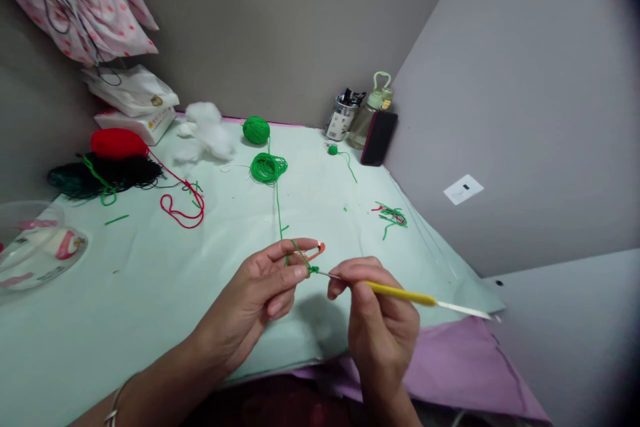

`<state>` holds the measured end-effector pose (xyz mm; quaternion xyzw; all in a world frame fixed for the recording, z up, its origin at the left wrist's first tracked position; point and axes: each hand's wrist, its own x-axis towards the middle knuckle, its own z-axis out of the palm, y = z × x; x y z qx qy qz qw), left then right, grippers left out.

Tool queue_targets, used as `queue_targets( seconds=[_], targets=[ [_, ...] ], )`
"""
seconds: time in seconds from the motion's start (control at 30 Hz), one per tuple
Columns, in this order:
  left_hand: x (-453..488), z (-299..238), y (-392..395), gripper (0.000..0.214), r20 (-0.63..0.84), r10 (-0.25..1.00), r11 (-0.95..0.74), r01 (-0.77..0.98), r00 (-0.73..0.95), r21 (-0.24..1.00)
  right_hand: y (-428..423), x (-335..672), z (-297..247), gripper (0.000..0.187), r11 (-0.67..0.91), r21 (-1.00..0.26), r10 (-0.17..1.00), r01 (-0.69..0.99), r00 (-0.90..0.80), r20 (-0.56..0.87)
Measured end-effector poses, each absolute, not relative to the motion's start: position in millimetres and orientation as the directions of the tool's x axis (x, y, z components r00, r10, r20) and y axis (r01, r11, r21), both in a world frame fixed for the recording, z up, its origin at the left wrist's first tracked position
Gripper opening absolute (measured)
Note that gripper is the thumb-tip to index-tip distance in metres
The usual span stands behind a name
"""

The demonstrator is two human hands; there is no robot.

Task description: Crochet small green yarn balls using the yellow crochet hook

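Note:
My left hand is closed in a pinch on a small green yarn knot, with the green strand looped over its forefinger and running back to a loose green yarn coil. My right hand is closed on a yellow-handled crochet hook, its metal tip touching the knot. Both hands hover above the near part of the pale green table cover.
A green yarn ball, white stuffing, red yarn, dark yarn, yarn scraps, a clear bowl, a jar, a bottle and a phone are there. Grey walls close in behind and on the right.

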<state>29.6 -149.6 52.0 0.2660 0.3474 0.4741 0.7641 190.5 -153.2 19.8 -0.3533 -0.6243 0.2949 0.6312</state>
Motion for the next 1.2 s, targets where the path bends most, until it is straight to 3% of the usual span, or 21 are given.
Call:
queue_targets(
  seconds=[0.1, 0.3, 0.37, 0.43, 0.5, 0.67, 0.87, 0.97, 1.13, 1.2],
  targets=[
    [31, 52, -151, 0.033, -0.241, 0.928, 0.356, -0.485, 0.284, 0.799, -149, 187, 25, 0.020, 0.543, -0.840, 0.840, -0.017, 0.017, 0.542],
    [32, 47, -152, 0.032, -0.228, 0.940, 0.308, -0.350, 0.253, 0.885, -153, 187, 24, 0.025, 0.575, -0.801, 0.814, 0.165, -0.019, 0.580],
    [32, 46, -152, 0.035, -0.231, 0.946, 0.304, -0.372, 0.229, 0.877, -156, 190, 19, 0.029, 0.634, -0.714, 0.760, 0.296, -0.071, 0.646],
    [33, 47, -151, 0.040, -0.248, 0.940, 0.328, -0.420, 0.233, 0.847, -158, 192, 13, 0.038, 0.708, -0.551, 0.667, 0.442, -0.163, 0.727],
    [34, 47, -151, 0.044, -0.267, 0.925, 0.368, -0.461, 0.270, 0.808, -158, 191, 10, 0.045, 0.745, -0.438, 0.598, 0.503, -0.212, 0.773],
    [31, 49, -151, 0.038, -0.280, 0.911, 0.394, -0.437, 0.302, 0.809, -155, 188, 19, 0.044, 0.719, -0.573, 0.645, 0.393, -0.070, 0.761],
    [29, 48, -149, 0.032, -0.271, 0.923, 0.368, -0.426, 0.273, 0.826, -157, 189, 23, 0.044, 0.751, -0.532, 0.620, 0.391, -0.139, 0.772],
    [29, 46, -148, 0.028, -0.269, 0.923, 0.369, -0.432, 0.276, 0.823, -158, 189, 23, 0.043, 0.739, -0.582, 0.648, 0.339, -0.121, 0.752],
    [30, 43, -150, 0.044, -0.250, 0.936, 0.335, -0.399, 0.250, 0.854, -158, 190, 20, 0.037, 0.673, -0.696, 0.731, 0.250, -0.082, 0.678],
    [32, 43, -151, 0.048, -0.239, 0.944, 0.313, -0.386, 0.228, 0.868, -159, 192, 17, 0.038, 0.679, -0.670, 0.721, 0.301, -0.102, 0.685]
  ],
)
